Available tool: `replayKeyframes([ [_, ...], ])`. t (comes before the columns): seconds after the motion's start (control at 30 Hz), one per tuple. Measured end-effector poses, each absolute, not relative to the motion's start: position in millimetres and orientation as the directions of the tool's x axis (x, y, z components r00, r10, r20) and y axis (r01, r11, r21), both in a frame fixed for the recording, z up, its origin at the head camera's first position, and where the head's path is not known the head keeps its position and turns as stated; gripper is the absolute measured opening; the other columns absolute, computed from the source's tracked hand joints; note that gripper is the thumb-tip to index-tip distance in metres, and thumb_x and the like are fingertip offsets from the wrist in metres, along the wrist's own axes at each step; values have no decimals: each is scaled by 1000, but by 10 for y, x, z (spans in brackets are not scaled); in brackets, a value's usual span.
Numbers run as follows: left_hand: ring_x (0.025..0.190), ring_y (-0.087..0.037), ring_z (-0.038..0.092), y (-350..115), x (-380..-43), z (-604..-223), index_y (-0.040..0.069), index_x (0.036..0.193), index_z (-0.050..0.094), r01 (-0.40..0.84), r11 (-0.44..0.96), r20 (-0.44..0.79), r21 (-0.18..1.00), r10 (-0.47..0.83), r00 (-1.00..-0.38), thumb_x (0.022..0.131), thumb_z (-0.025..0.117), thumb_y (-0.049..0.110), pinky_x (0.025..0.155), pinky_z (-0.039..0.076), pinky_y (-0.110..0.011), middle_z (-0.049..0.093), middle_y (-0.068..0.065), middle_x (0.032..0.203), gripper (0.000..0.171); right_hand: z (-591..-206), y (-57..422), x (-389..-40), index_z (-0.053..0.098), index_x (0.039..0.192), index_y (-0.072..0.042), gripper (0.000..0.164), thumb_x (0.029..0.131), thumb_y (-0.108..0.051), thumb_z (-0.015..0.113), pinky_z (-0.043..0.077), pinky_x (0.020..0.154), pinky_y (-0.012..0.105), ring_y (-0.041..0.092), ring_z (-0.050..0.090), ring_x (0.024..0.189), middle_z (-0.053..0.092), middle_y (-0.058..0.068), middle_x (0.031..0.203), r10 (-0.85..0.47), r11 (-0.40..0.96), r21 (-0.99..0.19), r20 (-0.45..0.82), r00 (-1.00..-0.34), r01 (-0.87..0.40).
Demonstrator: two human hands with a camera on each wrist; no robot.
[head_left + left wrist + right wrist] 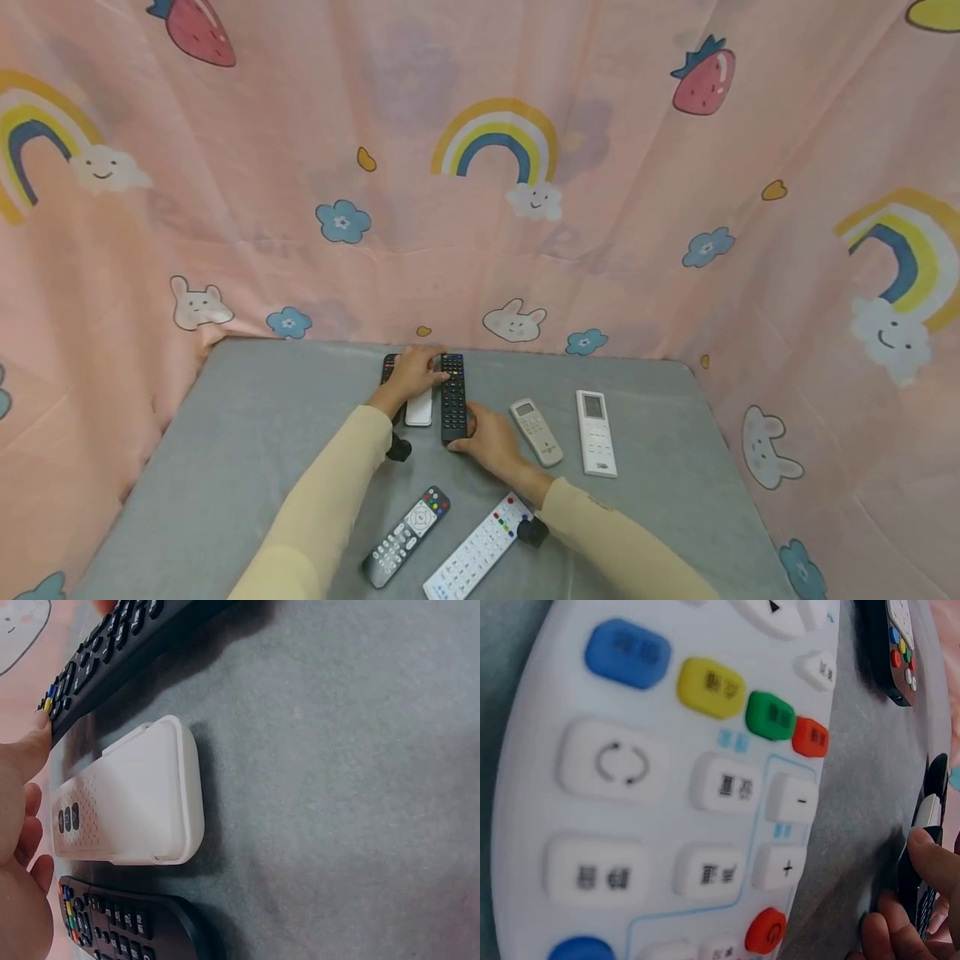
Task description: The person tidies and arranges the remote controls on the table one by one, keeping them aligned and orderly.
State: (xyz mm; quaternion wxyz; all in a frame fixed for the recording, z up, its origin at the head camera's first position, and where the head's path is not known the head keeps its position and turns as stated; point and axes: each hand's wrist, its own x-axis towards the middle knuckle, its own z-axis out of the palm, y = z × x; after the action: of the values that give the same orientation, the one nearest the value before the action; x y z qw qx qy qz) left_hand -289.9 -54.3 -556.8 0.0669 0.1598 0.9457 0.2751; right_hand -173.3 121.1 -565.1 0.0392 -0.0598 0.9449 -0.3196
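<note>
A long black remote control with rows of small buttons stands between both hands near the back of the table. My left hand pinches its far end, the thumb by the coloured buttons in the left wrist view. At the near end, my right hand holds it, thumb at the bottom edge and fingers along the right side. Just left lies a white remote, partly under the left hand in the head view. Beyond that is another black remote with coloured buttons.
To the right lie a small beige remote and a white remote with a screen. Nearer me are a grey remote and a large white remote, close under my right wrist. A pink printed curtain hangs behind the grey table.
</note>
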Motion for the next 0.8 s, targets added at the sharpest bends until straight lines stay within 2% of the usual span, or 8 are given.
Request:
replayKeyframes([
  [0.23, 96, -24, 44, -573, -2905, -5591, 16, 141, 55, 264, 810, -50, 523, 339, -940, 90, 71, 37, 78, 25, -37, 62, -8, 96, 58, -5690, 1211, -1744, 53, 138, 2, 84, 68, -27, 90, 40, 58, 21, 8, 47, 63, 61, -1, 74, -140, 760, -646, -48, -989, -77],
  [0.5, 94, -23, 39, -566, -2940, -5619, 18, 142, 55, 261, 816, -74, 516, 346, -935, 90, 70, 39, 77, 24, -37, 58, -8, 97, 57, -5738, 1239, -1739, 51, 137, 7, 80, 70, -15, 88, 42, 56, 19, 6, 49, 62, 65, 4, 78, -164, 699, -711, -46, -985, -83],
  [0.8, 95, -23, 38, -570, -2957, -5657, 19, 140, 56, 248, 845, -79, 473, 321, -944, 89, 70, 41, 77, 23, -37, 58, -7, 96, 57, -5759, 1271, -1754, 50, 140, 5, 79, 71, -9, 87, 46, 59, 17, 6, 52, 65, 66, 8, 83, -171, 648, -759, -66, -983, -62],
])
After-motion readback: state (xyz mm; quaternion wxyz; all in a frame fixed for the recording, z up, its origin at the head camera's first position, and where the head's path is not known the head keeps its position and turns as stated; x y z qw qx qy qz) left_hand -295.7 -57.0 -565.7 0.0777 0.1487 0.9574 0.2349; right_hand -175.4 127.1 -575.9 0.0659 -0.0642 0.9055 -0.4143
